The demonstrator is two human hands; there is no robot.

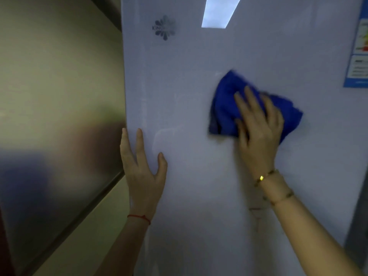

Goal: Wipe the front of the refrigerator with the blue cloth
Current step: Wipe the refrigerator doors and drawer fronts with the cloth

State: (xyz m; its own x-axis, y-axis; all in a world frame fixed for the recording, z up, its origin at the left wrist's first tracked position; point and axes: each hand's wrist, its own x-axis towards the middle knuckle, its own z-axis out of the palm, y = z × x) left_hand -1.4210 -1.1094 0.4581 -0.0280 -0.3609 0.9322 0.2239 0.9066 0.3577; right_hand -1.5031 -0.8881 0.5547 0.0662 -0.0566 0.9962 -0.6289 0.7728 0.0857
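Two hands: on refrigerator (199, 56) front.
Blue cloth (225, 104): bunched, deep blue, edges blurred, right of centre on the door.
Right hand (258, 132): my fingers spread straight, pressing the cloth.
Left hand (143, 172): fingers straight, at door's left edge.

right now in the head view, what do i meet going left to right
metal panel → left hand flat on the refrigerator front's left edge → blue cloth pressed under the right hand → blue label
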